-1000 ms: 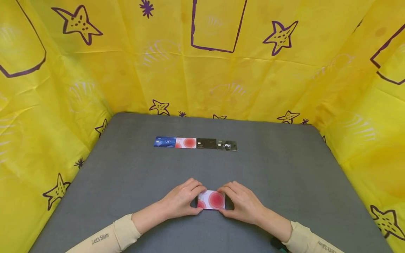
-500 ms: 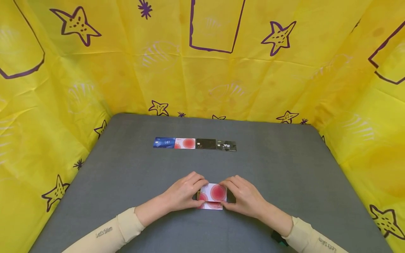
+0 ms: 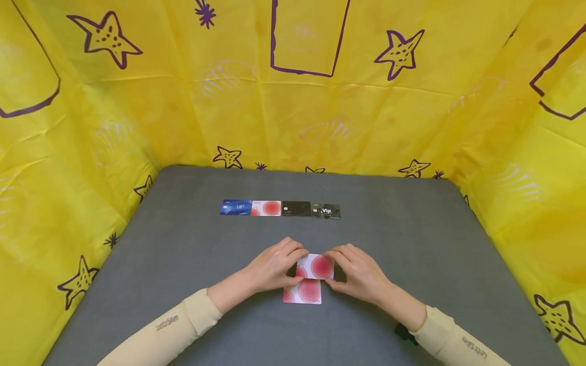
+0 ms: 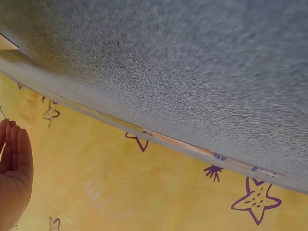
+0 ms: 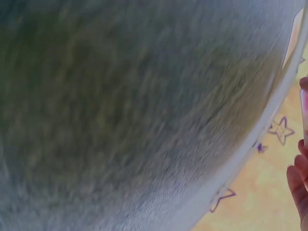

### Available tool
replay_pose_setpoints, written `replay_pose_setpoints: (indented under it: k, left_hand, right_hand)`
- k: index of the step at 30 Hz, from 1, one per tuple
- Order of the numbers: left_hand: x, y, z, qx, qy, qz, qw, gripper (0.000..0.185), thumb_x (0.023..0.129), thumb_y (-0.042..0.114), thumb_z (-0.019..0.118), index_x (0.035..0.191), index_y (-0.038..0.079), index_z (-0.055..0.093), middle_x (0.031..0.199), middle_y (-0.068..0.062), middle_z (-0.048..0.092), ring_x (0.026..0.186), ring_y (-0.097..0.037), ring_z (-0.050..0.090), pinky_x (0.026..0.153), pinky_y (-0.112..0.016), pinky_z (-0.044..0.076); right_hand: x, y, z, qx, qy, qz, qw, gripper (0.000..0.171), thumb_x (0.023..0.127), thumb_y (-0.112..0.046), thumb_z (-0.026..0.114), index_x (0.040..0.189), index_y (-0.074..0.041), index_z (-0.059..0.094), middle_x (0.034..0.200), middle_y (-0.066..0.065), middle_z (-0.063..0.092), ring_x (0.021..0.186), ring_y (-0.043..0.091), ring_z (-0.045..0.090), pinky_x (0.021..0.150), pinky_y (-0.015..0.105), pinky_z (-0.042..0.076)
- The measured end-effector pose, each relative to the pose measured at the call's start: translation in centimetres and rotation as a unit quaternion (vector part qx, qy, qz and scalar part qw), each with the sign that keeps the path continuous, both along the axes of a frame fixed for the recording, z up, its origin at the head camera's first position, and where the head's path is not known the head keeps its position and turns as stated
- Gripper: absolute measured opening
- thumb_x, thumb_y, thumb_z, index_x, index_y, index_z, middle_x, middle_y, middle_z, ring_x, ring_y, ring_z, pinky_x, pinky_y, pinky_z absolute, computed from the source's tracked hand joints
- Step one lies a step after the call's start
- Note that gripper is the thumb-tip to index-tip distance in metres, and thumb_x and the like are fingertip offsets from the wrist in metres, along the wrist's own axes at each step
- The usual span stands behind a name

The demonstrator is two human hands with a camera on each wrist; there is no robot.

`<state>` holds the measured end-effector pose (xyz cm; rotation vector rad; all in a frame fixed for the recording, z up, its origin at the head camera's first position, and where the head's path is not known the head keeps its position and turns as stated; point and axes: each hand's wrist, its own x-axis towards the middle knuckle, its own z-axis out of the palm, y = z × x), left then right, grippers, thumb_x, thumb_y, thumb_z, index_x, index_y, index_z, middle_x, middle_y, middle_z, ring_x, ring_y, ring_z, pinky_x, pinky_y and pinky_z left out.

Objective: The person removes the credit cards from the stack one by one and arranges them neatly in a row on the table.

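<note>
**Both hands on the upper card, one card left on the table**

Your left hand (image 3: 273, 266) and right hand (image 3: 358, 273) meet near the table's (image 3: 412, 244) front middle, each pinching a short end of the upper card (image 3: 316, 266), a white card with a red disc. The fingers are curled onto its edges: left hand at the card's 9 o'clock end, right hand at its 3 o'clock end. The card's long axis runs 9 to 3 o'clock, across your body. A dark edge shows at each end under the fingers; whether more cards are held below it cannot be told.

Directly at 6 o'clock from the held card, partly overlapped by it, a lower card (image 3: 303, 292) of the same pattern lies flat on the grey surface, free of both hands. Both hands are about equally near it; the left thumb is just beside its top left corner.

At 12 o'clock, well apart, a row (image 3: 280, 208) of four cards lies end to end: blue, red-disc, black, black. Yellow sheeting (image 3: 183, 112) with purple stars walls the table. The wrist views show only blurred table surface, sheeting and fingertips.
</note>
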<state>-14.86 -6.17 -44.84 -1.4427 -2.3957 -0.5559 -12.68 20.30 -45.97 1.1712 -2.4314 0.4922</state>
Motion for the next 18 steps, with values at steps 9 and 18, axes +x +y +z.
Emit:
replay_pose_setpoints:
  k: [9, 18]
  left_hand:
    - [-2.1, 1.3, -0.1, -0.010, -0.014, 0.001, 0.9998, 0.048, 0.076, 0.028, 0.080, 0.116, 0.005, 0.065, 0.108, -0.004, 0.061, 0.098, -0.016, 0.053, 0.082, -0.022, 0.049]
    - [-4.0, 3.0, -0.4, -0.025, -0.019, 0.006, 0.9995, 0.049, 0.077, 0.029, 0.078, 0.117, 0.005, 0.064, 0.109, -0.004, 0.061, 0.102, -0.017, 0.052, 0.084, -0.023, 0.049]
  right_hand:
    - [-1.7, 1.2, 0.0, 0.010, 0.003, -0.011, 1.000, 0.053, 0.070, -0.033, 0.084, 0.113, -0.008, 0.067, 0.106, 0.001, 0.064, 0.091, 0.015, 0.057, 0.075, 0.029, 0.051]
    - [-3.4, 3.0, -0.4, -0.006, 0.007, -0.007, 1.000, 0.054, 0.068, -0.030, 0.085, 0.113, -0.007, 0.067, 0.106, 0.001, 0.064, 0.092, 0.016, 0.057, 0.077, 0.030, 0.051]
